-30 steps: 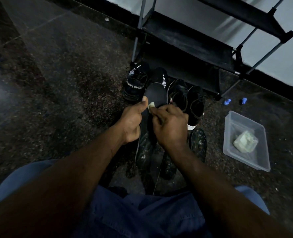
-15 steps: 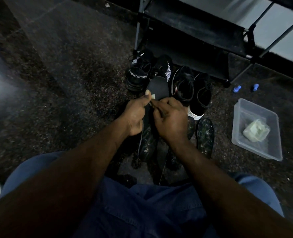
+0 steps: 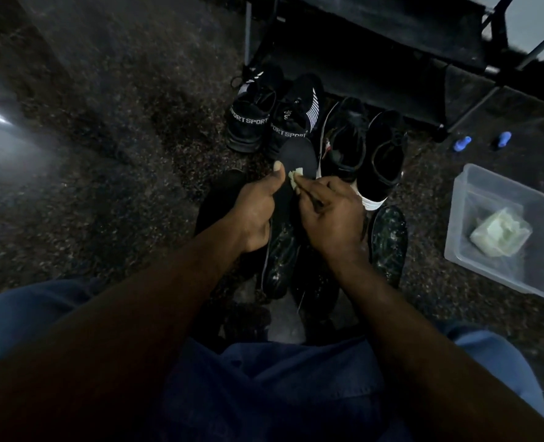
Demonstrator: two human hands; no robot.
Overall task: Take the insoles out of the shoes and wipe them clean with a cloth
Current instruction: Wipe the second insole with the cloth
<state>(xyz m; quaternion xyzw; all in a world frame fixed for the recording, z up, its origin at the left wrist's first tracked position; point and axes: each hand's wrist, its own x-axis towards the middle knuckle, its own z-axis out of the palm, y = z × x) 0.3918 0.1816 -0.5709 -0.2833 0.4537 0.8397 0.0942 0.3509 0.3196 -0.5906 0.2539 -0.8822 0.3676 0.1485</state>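
Dark insole (image 3: 297, 153) upright before black shoes (image 3: 251, 122), small pale cloth (image 3: 296, 179) touching it.

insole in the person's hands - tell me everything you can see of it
The insole is dark, thin and flat, its rounded end pointing away from the person. It looks like fabric-covered foam. The left hand grips its left edge, thumb on top; the right hand holds a small pale cloth against its upper face. Its near part is hidden by the hands.

4 shoes (image 3: 347, 138) and a rack (image 3: 375, 59) block the way ahead, a tub (image 3: 500, 183) stands right; the floor (image 3: 120, 138) left lies open
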